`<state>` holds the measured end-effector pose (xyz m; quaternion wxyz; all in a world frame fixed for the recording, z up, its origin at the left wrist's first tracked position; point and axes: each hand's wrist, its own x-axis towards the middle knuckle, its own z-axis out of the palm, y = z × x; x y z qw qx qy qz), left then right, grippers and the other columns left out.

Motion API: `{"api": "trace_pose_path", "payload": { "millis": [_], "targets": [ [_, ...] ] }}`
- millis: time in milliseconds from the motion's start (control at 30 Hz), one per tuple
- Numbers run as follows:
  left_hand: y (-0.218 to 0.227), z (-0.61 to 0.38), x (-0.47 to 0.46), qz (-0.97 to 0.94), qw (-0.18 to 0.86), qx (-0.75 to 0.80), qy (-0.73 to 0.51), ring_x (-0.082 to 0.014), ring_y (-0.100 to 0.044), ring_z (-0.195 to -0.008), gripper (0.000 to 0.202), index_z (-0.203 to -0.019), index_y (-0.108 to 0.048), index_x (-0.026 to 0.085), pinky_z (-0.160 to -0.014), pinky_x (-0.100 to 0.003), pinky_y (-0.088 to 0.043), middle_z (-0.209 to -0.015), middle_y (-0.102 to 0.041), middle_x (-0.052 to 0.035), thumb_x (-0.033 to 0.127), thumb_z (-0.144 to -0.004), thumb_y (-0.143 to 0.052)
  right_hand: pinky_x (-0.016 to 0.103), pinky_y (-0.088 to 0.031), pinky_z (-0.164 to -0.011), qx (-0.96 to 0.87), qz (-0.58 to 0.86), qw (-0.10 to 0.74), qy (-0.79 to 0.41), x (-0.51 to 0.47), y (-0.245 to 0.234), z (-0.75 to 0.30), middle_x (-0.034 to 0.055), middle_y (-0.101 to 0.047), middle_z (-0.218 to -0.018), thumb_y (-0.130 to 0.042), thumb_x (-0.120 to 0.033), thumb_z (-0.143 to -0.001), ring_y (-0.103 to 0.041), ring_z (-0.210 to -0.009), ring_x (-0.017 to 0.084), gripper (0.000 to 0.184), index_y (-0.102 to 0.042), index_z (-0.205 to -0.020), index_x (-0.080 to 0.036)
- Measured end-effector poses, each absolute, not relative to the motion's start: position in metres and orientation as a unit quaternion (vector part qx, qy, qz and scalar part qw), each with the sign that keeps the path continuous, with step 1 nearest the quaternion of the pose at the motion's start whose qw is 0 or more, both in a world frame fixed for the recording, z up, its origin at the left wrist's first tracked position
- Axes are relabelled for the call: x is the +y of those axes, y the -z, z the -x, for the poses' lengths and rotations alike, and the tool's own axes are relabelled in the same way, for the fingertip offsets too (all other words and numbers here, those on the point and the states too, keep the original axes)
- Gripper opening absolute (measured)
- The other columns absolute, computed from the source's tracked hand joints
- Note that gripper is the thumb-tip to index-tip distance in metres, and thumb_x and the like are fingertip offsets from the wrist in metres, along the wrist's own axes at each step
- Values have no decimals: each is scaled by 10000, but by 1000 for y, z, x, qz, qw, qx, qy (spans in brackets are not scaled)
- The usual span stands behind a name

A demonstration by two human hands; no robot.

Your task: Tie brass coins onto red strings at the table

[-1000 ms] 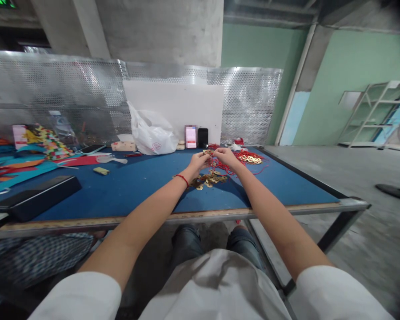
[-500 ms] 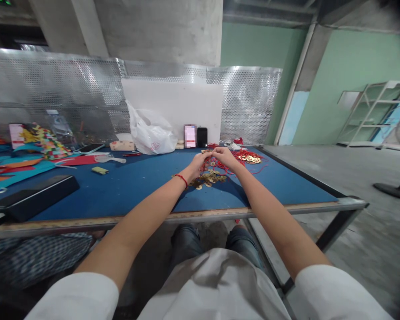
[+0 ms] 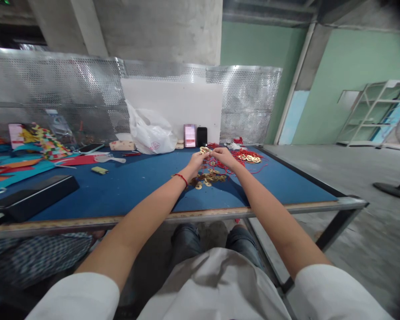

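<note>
Left hand (image 3: 196, 162) pinches a small round gold coin (image 3: 204, 150); right hand (image 3: 224, 157) is closed just beside it, grip unclear. Loose gold coins (image 3: 208, 178) and thin soft red cord (image 3: 220, 166) lie mid-table on the blue table top (image 3: 280, 186). Coins look light, slippery: take by the rim.

The camera rides on the person's head, looking forward and down past their chest (image 3: 216, 284) and knees (image 3: 186, 242). It sits close above the near table edge (image 3: 173, 216), with both hands (image 3: 210, 162) mid-frame. Its wide view reaches the far perforated metal screen (image 3: 246, 102) and the concrete floor (image 3: 370, 249) at right.
</note>
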<state>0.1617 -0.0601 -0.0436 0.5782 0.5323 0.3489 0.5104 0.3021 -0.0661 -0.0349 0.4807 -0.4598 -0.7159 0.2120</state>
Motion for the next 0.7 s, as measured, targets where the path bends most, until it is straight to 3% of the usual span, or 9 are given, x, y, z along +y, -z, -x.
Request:
{"api": "trace_pose_path", "payload": {
  "millis": [233,400,567,700],
  "targets": [
    [48,-161,-55,-486,589,359,-537,-80,-491,-488,97,-734,-570,157,-536,-225,-417,-598,-558,21,179,-783,-651,251,-333,-629,-730,501,463,31,-74,38,-296,14,-625,-720,-511,-273,-814,-501,-664,139,178,-646,-765,-168],
    [49,-161,-48,-409,646,344,-545,-90,-536,-514,107,-739,-570,160,-551,-229,-420,-611,-588,15,183,-751,-674,254,-334,-655,-771,482,390,145,-88,37,-288,49,-662,-870,-508,-285,-860,-556,-765,165,197,-678,-854,-185],
    [51,-162,-46,-417,645,341,-542,-89,-538,-514,106,-702,-584,145,-538,-221,-400,-596,-591,14,143,-718,-690,259,-309,-622,-802,477,313,179,-91,37,-285,53,-659,-908,-530,-252,-827,-566,-770,170,168,-686,-858,-196],
    [49,-161,-50,-452,618,355,-537,-84,-525,-510,122,-673,-597,131,-535,-214,-395,-585,-594,-1,156,-727,-704,249,-310,-617,-781,481,373,137,-88,38,-285,29,-647,-830,-556,-294,-791,-546,-725,152,140,-649,-764,-192]
  ]
}}
